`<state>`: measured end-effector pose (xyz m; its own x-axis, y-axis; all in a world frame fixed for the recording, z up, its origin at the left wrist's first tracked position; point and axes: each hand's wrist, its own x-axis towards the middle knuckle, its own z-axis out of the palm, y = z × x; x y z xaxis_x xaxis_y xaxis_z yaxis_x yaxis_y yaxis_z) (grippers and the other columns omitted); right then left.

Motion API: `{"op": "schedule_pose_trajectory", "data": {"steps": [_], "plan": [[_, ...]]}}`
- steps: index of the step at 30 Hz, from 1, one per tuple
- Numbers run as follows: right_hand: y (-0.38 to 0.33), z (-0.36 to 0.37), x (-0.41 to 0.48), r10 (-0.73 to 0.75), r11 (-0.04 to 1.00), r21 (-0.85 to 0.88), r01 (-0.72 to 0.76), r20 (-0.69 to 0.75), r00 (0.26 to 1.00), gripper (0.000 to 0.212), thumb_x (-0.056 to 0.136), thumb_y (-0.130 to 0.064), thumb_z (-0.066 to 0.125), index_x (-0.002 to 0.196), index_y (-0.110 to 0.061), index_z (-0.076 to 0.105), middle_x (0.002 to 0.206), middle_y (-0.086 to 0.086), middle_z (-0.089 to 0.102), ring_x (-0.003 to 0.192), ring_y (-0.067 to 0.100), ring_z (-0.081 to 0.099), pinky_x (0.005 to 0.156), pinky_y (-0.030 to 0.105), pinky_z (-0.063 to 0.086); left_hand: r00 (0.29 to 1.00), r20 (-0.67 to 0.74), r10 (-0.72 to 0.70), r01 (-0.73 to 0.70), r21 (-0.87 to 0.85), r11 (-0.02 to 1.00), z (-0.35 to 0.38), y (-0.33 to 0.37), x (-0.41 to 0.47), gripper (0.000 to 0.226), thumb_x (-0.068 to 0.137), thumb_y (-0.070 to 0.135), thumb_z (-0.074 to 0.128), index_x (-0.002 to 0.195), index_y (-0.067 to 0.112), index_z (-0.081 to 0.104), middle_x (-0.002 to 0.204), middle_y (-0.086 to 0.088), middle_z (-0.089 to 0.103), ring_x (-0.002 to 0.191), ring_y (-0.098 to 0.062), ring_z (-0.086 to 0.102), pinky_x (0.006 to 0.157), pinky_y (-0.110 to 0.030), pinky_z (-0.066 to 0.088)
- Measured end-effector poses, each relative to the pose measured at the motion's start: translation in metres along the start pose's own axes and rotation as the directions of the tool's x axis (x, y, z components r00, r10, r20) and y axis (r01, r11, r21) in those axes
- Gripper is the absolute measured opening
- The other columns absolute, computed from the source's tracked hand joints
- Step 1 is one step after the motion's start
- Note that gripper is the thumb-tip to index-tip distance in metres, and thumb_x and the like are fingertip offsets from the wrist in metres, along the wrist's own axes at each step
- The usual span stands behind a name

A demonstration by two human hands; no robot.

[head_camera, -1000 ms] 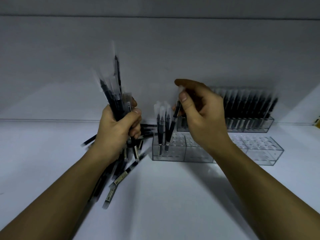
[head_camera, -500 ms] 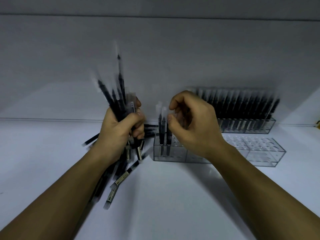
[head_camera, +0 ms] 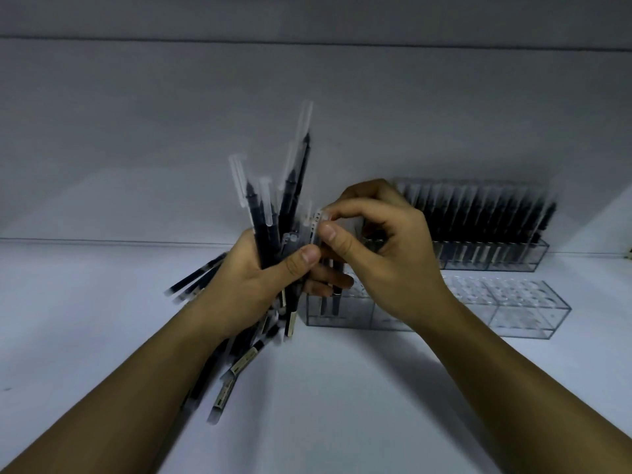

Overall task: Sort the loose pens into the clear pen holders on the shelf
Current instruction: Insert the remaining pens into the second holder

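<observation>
1. A dimly lit white shelf (head_camera: 359,405) is seen from above, with a plain white back wall (head_camera: 307,114) behind it. Two bare forearms reach in from the bottom corners.
2. A thick bundle of dark pens (head_camera: 261,222) with clear caps is gripped in the left hand (head_camera: 253,285). The fingers are curled round the bundle and the thumb is pressed across its front. The pens are held roughly upright and fan out above the fist, and their lower ends stick out below it.
3. The right hand (head_camera: 390,258) is held just beside the left. The clear capped end of one pen (head_camera: 316,227) at the right edge of the bundle is pinched between its thumb and forefinger. The other fingers are curled inwards.
4. More loose pens (head_camera: 239,366) are spread on the shelf under the left hand and wrist. Some are blurred, and a few ends poke out to the left of the wrist.
5. A clear near holder (head_camera: 526,316) with rows of holes in its top is set on the shelf behind the right hand, and its left part is hidden by that hand. Two standing pens (head_camera: 337,295) can be made out at its left end. The holes on its right side are unfilled.
6. A second clear back holder (head_camera: 496,261) is placed behind it, against the wall. It is packed with a row of upright pens (head_camera: 478,217) with clear caps.
</observation>
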<state>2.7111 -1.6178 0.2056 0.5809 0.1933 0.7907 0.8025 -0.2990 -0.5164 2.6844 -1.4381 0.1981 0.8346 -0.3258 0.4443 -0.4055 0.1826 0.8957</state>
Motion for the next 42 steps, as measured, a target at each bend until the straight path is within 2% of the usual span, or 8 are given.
{"op": "schedule_pose_trajectory", "data": {"steps": [4, 11, 15, 20, 25, 30, 37, 42], "plan": [[-0.002, 0.001, 0.0, 0.057, 0.997, 0.054, -0.056, -0.006, 0.998, 0.009, 0.093, -0.025, 0.069, 0.098, -0.021, 0.073, 0.099, -0.006, 0.065, 0.097, 0.018, 0.066, 0.076, 0.051, 0.055, 0.997, -0.07, -0.012, 0.009, -0.039, 0.999, -0.004, -0.005, 0.0, 0.026, 0.089, 0.022, 0.067, 0.115, 0.022, 0.07, 0.111, -0.01, 0.073, 0.104, -0.033, 0.07, 0.081, -0.049, 0.058], [-0.011, -0.003, 0.006, 0.312, 0.901, 0.347, -0.259, -0.106, 0.944, 0.008, 0.098, -0.01, 0.062, 0.095, -0.012, 0.069, 0.09, 0.001, 0.072, 0.083, 0.01, 0.067, 0.076, 0.024, 0.054, 0.992, -0.12, -0.042, 0.03, -0.1, 0.995, -0.007, -0.003, 0.003, 0.013, 0.094, 0.014, 0.053, 0.1, 0.004, 0.058, 0.101, -0.025, 0.073, 0.095, -0.046, 0.07, 0.079, -0.057, 0.058], [-0.014, -0.004, 0.008, 0.425, 0.835, 0.459, -0.304, -0.186, 0.886, 0.017, 0.101, -0.005, 0.057, 0.089, -0.012, 0.065, 0.082, 0.002, 0.075, 0.076, 0.018, 0.071, 0.066, 0.028, 0.056, 0.981, -0.188, -0.049, 0.031, -0.095, 0.995, -0.007, -0.004, 0.005, 0.01, 0.099, 0.012, 0.048, 0.102, 0.003, 0.051, 0.096, -0.022, 0.073, 0.09, -0.042, 0.072, 0.066, -0.046, 0.06], [-0.01, -0.019, 0.02, 0.571, 0.73, 0.614, -0.3, -0.305, 0.762, 0.017, 0.101, -0.008, 0.057, 0.086, -0.011, 0.066, 0.072, 0.001, 0.073, 0.073, 0.021, 0.071, 0.063, 0.03, 0.055, 0.968, -0.251, -0.027, 0.021, -0.025, 0.999, -0.012, -0.004, 0.009, 0.022, 0.094, 0.018, 0.049, 0.076, 0.017, 0.062, 0.077, -0.015, 0.068, 0.069, -0.037, 0.069, 0.061, -0.042, 0.058], [0.007, -0.028, 0.022, 0.654, 0.697, 0.633, -0.335, -0.37, 0.66, 0.015, 0.1, -0.008, 0.058, 0.088, -0.007, 0.067, 0.069, 0.004, 0.064, 0.066, 0.018, 0.064, 0.059, 0.027, 0.053, 0.957, -0.288, 0.027, 0.001, 0.098, 0.995, -0.015, -0.007, 0.011, 0.022, 0.101, 0.011, 0.049, 0.079, 0.011, 0.049, 0.063, -0.009, 0.042, 0.05, -0.029, 0.045, 0.054, -0.038, 0.049], [0.022, -0.027, 0.016, 0.438, 0.896, 0.295, -0.333, -0.448, 0.779, 0.012, 0.101, -0.014, 0.061, 0.096, -0.004, 0.066, 0.076, 0.002, 0.067, 0.069, 0.017, 0.065, 0.069, 0.042, 0.061, 0.932, -0.363, 0.019, 0.049, 0.178, 0.983, -0.014, -0.013, 0.012, 0.008, 0.1, 0.001, 0.049, 0.097, 0.008, 0.052, 0.058, -0.002, 0.043, 0.046, -0.025, 0.043, 0.05, -0.035, 0.047], [0.022, -0.021, 0.009, 0.28, 0.96, 0.108, -0.258, -0.344, 0.896, 0.007, 0.102, -0.02, 0.061, 0.102, -0.015, 0.066, 0.082, -0.006, 0.068, 0.077, 0.022, 0.067, 0.071, 0.05, 0.058, 0.906, -0.422, -0.025, 0.104, 0.167, 0.98, -0.015, -0.014, 0.012, 0.009, 0.098, 0.0, 0.051, 0.101, 0.008, 0.054, 0.053, 0.004, 0.041, 0.042, -0.017, 0.036, 0.045, -0.028, 0.038], [0.021, -0.017, 0.006, 0.19, 0.98, -0.009, -0.199, -0.258, 0.947, 0.002, 0.099, -0.017, 0.064, 0.101, -0.016, 0.066, 0.081, -0.009, 0.067, 0.071, 0.01, 0.065, 0.065, 0.032, 0.054, 0.919, -0.394, -0.025, 0.104, 0.181, 0.978, -0.014, -0.014, 0.011, 0.002, 0.098, 0.001, 0.052, 0.099, -0.001, 0.051, 0.055, -0.002, 0.037, 0.042, -0.018, 0.034, 0.044, -0.03, 0.037]]}}
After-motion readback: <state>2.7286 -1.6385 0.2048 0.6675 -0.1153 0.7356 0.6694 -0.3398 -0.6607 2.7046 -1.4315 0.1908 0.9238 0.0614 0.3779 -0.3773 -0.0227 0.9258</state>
